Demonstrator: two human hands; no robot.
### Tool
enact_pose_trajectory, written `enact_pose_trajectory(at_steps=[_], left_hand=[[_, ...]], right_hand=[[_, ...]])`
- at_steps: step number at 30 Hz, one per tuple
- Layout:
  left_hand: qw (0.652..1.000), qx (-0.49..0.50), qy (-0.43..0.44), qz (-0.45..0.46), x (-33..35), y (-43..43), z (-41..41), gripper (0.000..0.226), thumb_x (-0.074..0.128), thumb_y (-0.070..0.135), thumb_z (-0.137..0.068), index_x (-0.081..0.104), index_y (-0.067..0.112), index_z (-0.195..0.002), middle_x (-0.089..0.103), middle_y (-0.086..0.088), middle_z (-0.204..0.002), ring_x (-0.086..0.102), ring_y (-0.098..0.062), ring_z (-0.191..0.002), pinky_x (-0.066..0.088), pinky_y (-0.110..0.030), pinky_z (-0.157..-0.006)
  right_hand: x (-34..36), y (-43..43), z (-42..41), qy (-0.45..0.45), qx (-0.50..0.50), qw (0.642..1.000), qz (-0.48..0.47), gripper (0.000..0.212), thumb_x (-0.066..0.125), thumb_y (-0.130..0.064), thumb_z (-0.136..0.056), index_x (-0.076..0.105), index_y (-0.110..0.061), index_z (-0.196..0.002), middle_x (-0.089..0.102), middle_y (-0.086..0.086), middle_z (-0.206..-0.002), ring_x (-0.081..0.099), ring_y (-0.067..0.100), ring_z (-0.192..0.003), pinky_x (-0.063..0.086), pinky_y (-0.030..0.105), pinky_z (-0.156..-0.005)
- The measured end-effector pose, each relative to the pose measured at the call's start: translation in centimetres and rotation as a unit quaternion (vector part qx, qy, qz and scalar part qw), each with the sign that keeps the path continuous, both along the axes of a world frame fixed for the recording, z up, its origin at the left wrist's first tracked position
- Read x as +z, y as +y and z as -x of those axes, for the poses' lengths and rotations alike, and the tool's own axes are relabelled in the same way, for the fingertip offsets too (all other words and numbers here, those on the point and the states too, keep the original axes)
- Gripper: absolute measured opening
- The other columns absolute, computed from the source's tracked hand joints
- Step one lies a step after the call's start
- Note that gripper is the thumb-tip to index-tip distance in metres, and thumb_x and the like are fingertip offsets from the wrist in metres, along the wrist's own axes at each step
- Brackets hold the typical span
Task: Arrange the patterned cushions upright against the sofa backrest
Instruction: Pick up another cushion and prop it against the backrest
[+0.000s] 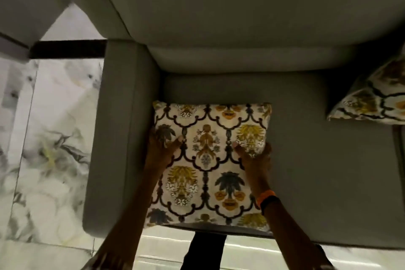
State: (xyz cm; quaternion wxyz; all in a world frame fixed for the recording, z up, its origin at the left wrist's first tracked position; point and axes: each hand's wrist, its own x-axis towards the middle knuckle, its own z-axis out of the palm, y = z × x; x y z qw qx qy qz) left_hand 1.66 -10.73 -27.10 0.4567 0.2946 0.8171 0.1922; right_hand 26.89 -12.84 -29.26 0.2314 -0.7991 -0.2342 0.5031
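Fingers [175, 139] of both our hands curl round the side edges of the patterned cushion [208, 160], thumbs on top: left hand [160, 149], right hand [255, 155], orange wristband [266, 196]. It lies over the grey sofa seat [317, 171] beside the armrest [122, 127], short of the backrest [241, 6]. A second cushion [372, 96] leans far right.

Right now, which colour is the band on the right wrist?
Orange wristband, with a black part beside it; head view shows it.
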Motion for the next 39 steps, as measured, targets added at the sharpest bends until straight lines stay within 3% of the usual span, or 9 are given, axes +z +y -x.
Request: enact_pose_trajectory(at_steps=[5, 11, 18, 22, 25, 28, 31, 34, 39], left_hand=[[0.986, 0.05, -0.162, -0.001, -1.4, -0.7, 0.5, 0.114, 0.087, 0.057, -0.062, 0.03, 0.026, -0.156, 0.051, -0.003, -0.151, 0.052, -0.023, -0.135, 0.048, -0.031, -0.1], [0.971, 0.012, -0.147, -0.19, 3.0, 5.3, 0.3, 0.114, 0.091, 0.028, -0.061, 0.026, 0.024, -0.154, 0.053, 0.02, -0.127, 0.059, 0.013, -0.106, 0.055, -0.006, -0.078], [0.95, -0.038, -0.118, -0.285, 3.9, 11.7, 3.6, 0.123, 0.094, 0.063, -0.05, 0.029, 0.038, -0.151, 0.044, -0.001, -0.157, 0.045, -0.021, -0.145, 0.043, -0.057, -0.115], [0.959, -0.063, -0.111, -0.253, 2.9, 12.6, 3.7, 0.136, 0.093, 0.055, -0.05, 0.019, 0.018, -0.159, 0.044, 0.007, -0.152, 0.048, -0.005, -0.137, 0.042, -0.042, -0.119], [0.959, -0.047, -0.112, -0.255, 2.4, 12.8, 3.8, 0.136, 0.093, 0.06, -0.053, 0.02, 0.016, -0.159, 0.042, -0.002, -0.158, 0.046, -0.016, -0.144, 0.043, -0.047, -0.118], [0.953, -0.05, -0.077, -0.288, 2.8, 11.9, 3.3, 0.134, 0.089, 0.061, -0.058, 0.013, 0.018, -0.16, 0.034, -0.005, -0.164, 0.038, -0.017, -0.149, 0.04, -0.045, -0.121], [0.943, -0.041, -0.051, -0.326, 2.6, 9.4, 1.7, 0.12, 0.084, 0.05, -0.071, 0.011, 0.018, -0.161, 0.025, -0.002, -0.166, 0.028, -0.008, -0.151, 0.035, -0.036, -0.124], [0.951, 0.001, 0.105, -0.29, 3.4, 5.4, -1.7, 0.111, 0.057, 0.08, -0.081, 0.021, 0.012, -0.16, 0.027, -0.017, -0.163, 0.019, 0.005, -0.14, 0.023, -0.01, -0.118], [0.776, -0.249, 0.36, -0.454, 4.4, 5.6, -5.3, 0.074, 0.073, 0.039, -0.087, 0.033, 0.024, -0.148, 0.032, -0.013, -0.151, 0.035, -0.035, -0.142, 0.045, -0.06, -0.106]], right_hand=[[0.5, 2.6, -1.8, 0.103, 0.031, 0.994, -0.028, 0.08, 0.096, -0.045, -0.072, 0.06, -0.034, -0.142, 0.072, -0.008, -0.13, 0.068, 0.024, -0.128, 0.066, 0.024, -0.075], [7.3, 6.4, -1.4, 0.11, -0.006, 0.97, -0.216, 0.081, 0.087, -0.018, -0.088, 0.048, -0.024, -0.158, 0.067, -0.006, -0.147, 0.069, 0.01, -0.131, 0.063, 0.024, -0.094], [9.6, 13.5, -0.9, 0.09, 0.069, 0.946, -0.304, 0.102, 0.091, -0.014, -0.084, 0.03, -0.013, -0.166, 0.054, 0.006, -0.161, 0.058, 0.017, -0.145, 0.053, 0.035, -0.118], [7.5, 14.8, -0.8, 0.089, 0.098, 0.949, -0.287, 0.086, 0.086, -0.004, -0.088, 0.041, -0.008, -0.16, 0.062, 0.01, -0.154, 0.063, 0.019, -0.14, 0.053, 0.041, -0.117], [7.4, 15.2, -0.7, 0.093, 0.077, 0.947, -0.298, 0.1, 0.09, -0.023, -0.08, 0.036, -0.011, -0.162, 0.059, 0.007, -0.157, 0.061, 0.016, -0.142, 0.053, 0.03, -0.116], [6.7, 14.5, -0.2, 0.078, 0.055, 0.946, -0.31, 0.116, 0.096, -0.042, -0.071, 0.032, -0.013, -0.163, 0.056, 0.007, -0.159, 0.058, 0.02, -0.145, 0.052, 0.045, -0.119], [5.8, 12.0, 1.3, 0.002, 0.023, 0.947, -0.319, 0.129, 0.098, -0.047, -0.069, 0.02, -0.018, -0.166, 0.036, 0.006, -0.17, 0.04, 0.02, -0.157, 0.04, 0.043, -0.129], [6.6, 8.6, 3.4, -0.144, -0.017, 0.925, -0.353, 0.111, 0.095, -0.038, -0.077, 0.024, -0.023, -0.161, 0.022, 0.017, -0.173, 0.025, 0.026, -0.16, 0.028, 0.028, -0.13], [6.9, 9.4, 4.8, -0.363, 0.121, 0.805, -0.454, 0.072, 0.084, -0.042, -0.088, 0.041, -0.028, -0.144, 0.024, 0.013, -0.164, 0.03, 0.044, -0.155, 0.038, 0.064, -0.119]])
